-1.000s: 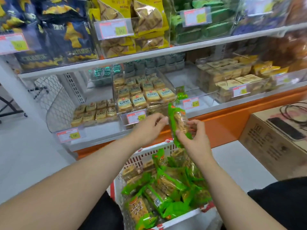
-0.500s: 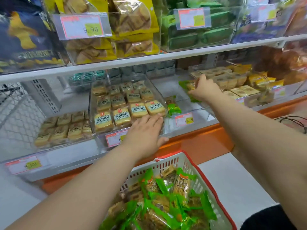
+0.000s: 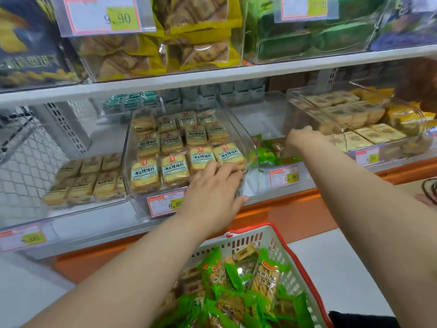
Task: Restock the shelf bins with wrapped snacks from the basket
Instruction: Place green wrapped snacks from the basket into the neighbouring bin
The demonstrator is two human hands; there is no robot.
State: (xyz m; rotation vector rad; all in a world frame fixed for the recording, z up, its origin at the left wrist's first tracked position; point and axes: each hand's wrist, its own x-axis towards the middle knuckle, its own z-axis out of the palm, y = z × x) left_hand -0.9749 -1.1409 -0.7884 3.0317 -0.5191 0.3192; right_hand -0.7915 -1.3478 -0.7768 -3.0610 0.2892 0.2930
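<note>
A white basket with a red rim (image 3: 298,261) stands at the bottom, full of green wrapped snacks (image 3: 238,287). My right hand (image 3: 305,139) reaches into the middle clear shelf bin (image 3: 255,185), where a few green wrapped snacks (image 3: 269,151) lie. Its fingers point down among them and are hidden, so I cannot tell if it still holds one. My left hand (image 3: 212,188) rests on the front rim of the neighbouring clear bin (image 3: 132,185), which holds yellow wrapped cakes (image 3: 175,169). Its fingers lie loosely over the rim and hold nothing.
Further clear bins of pale wrapped cakes stand at the left (image 3: 82,181) and right (image 3: 354,129). The upper shelf (image 3: 212,76) hangs low over the bins, loaded with bagged snacks. Price tags (image 3: 285,177) front each bin. An orange base (image 3: 295,214) runs below.
My right hand carried a green snack from over the basket up into the middle bin and has sunk lower into it. My left hand moved onto the yellow-cake bin's rim.
</note>
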